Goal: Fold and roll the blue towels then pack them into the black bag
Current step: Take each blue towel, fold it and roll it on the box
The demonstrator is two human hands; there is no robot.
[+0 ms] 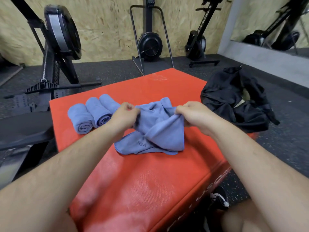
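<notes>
Blue towels are split into two groups in the head view: three rolled towels [93, 114] lie side by side, touching, at the far left of the red padded box [150, 178] that serves as the counter. One loose blue towel [160, 133] is bunched near the middle of it. The left grip [124, 114] is closed, its fingers curled and pinching the loose towel's upper edge. The right grip [192, 114] is closed too, pinching a gathered fold of the same edge. The two are held apart at about the same height. That is probably meant to pull the crumpled cloth taut and find its corners, because the lower part sags in folds onto the box, with a stitched hem and some printed letters showing at the near left. The finished rolls seem to have been parked to the left to keep the middle free for spreading and rolling. The black bag [234, 104] slumps on the dark floor [284, 139] just beside the box's right edge, and its mouth seems to gape toward the person. It looks within reach for packing, though no towel can be seen inside it. This looks like the start of the fold on the fourth towel. Black exercise machines [61, 36] stand along the board wall behind.
</notes>
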